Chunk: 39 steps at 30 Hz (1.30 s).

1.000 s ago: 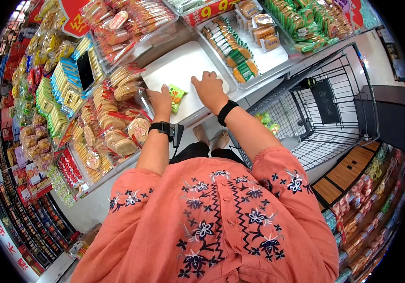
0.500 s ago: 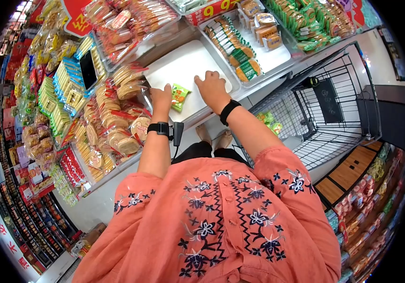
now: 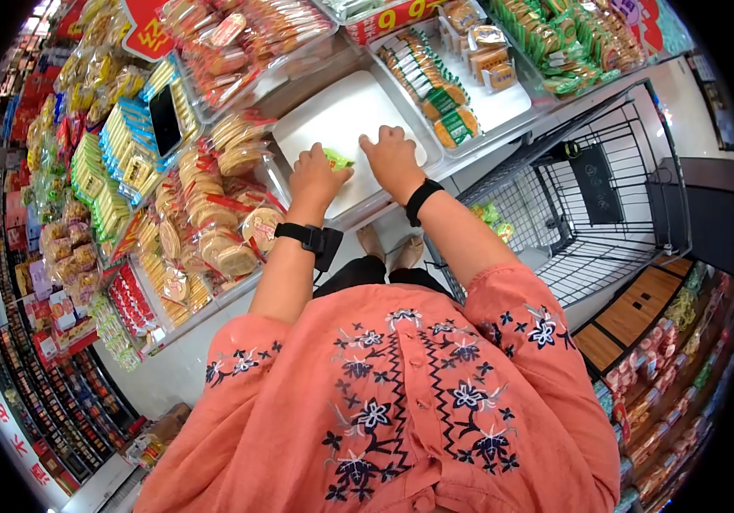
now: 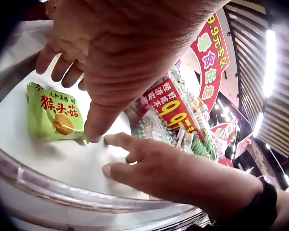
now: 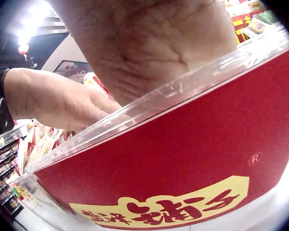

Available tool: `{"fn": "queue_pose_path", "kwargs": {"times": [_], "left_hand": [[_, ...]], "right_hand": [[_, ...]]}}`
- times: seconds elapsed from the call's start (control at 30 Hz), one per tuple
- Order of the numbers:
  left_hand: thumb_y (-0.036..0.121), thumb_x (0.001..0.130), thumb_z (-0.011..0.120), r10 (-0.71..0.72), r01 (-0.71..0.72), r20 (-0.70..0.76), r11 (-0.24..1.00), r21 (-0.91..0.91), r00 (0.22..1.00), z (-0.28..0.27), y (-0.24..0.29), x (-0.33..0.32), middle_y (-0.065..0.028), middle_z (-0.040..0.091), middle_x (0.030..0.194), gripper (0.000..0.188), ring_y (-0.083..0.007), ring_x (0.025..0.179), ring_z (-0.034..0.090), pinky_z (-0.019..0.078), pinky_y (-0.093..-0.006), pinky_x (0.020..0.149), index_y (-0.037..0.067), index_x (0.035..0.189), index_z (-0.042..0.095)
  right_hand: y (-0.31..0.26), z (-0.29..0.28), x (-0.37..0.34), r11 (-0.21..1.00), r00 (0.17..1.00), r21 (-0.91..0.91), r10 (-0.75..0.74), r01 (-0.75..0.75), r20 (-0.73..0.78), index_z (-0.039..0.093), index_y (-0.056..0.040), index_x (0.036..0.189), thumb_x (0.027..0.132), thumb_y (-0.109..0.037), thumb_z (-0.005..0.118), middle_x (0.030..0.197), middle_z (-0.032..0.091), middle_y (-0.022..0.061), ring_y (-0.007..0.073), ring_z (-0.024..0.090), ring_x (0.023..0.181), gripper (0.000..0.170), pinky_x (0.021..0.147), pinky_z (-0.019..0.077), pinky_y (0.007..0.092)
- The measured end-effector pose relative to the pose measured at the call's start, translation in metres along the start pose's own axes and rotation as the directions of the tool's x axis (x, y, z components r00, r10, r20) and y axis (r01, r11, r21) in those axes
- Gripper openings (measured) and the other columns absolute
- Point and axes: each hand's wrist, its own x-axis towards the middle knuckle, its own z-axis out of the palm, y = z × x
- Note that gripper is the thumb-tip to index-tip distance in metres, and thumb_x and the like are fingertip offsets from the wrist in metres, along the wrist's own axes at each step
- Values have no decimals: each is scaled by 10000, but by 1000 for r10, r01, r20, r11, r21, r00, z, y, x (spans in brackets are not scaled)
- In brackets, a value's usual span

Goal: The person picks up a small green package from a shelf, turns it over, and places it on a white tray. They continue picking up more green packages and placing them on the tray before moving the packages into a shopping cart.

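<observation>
Fingers (image 4: 61, 70) of left hand (image 3: 316, 178) slightly spread over green packet (image 4: 58, 113) on white tray (image 3: 350, 107), packet partly hidden in head view. Tray room beyond hands. Right hand (image 3: 393, 161): thumb, index parted; tips hidden behind red front wall (image 5: 192, 130), right-wrist view.

This is a shop, seemingly a supermarket. From the head view's centre, a wire shopping cart (image 3: 592, 181) stands between two and three o'clock, wrapped biscuits (image 3: 196, 192) lie in stacks near ten, and a red price sign (image 3: 388, 21) hangs at twelve. Stocked shelves (image 3: 29, 342) line eight to nine o'clock, with packaged goods (image 3: 683, 385) racked towards four.
</observation>
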Motion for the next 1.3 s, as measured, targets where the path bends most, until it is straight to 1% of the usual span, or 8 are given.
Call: {"fn": "queue_pose_path", "kwargs": {"times": [0.17,0.37,0.67,0.77,0.97,1.13,1.23,1.3], "left_hand": [[416,688,821,30,-29,-11,997,78,999,4,0,-11,-252,565,1187,851,-421,1127,566,491,-486,932,-6,1326,446],[254,731,792,31,-27,-42,994,103,999,11,-5,-1,-209,593,1161,612,-385,1103,588,491,-483,910,3,1206,498],[311,722,768,125,-120,-24,983,137,992,0,-2,12,-210,599,1182,677,-398,1073,607,508,-499,897,2,1260,496],[257,732,770,152,-150,3,971,185,988,4,1,5,-178,606,1142,573,-363,1078,602,488,-514,883,19,1191,524],[226,749,737,220,-189,-130,958,217,967,12,-11,33,-160,624,1077,412,-358,1014,618,494,-525,819,25,1071,577],[282,731,746,339,-309,-152,932,191,929,-7,-3,60,-155,626,1094,492,-356,1057,610,488,-530,855,51,1136,588],[289,750,744,381,-356,-71,905,235,922,-1,0,69,-147,617,1137,503,-343,1086,600,486,-522,872,75,1179,589],[288,765,740,342,-323,-56,921,217,938,6,-2,71,-145,605,1172,511,-335,1118,588,481,-516,889,88,1209,586]], "right_hand": [[1,2,-2,1000,1000,19,-1,1,-27,638,-183,1135,876,-194,598,1073,582,109,303,574,1005,262,648,540,417],[2,-6,-1,1000,1000,14,3,-3,-1,636,-183,1074,838,-172,647,1061,582,97,285,574,1006,236,651,539,388],[3,1,-4,998,993,59,-10,17,-115,619,-181,1106,853,-114,571,962,556,115,304,566,913,266,611,520,394],[2,-1,-5,999,995,52,-1,6,-100,627,-179,1076,850,-129,586,983,562,106,298,564,937,236,631,526,390],[1,-6,-4,1000,999,22,11,-10,-40,633,-174,1049,843,-152,618,1044,577,92,286,563,999,207,686,540,379],[0,-5,-5,999,998,25,28,-26,-57,633,-148,1058,850,-147,612,1040,581,83,263,570,980,209,685,539,373],[-1,-3,-2,998,997,-15,67,-67,-39,644,-109,1036,850,-142,608,1025,589,71,242,578,971,192,690,539,369],[-1,-3,-3,999,998,-16,49,-49,-36,651,-95,1016,848,-142,607,1017,593,65,234,581,965,180,694,540,367]]}}
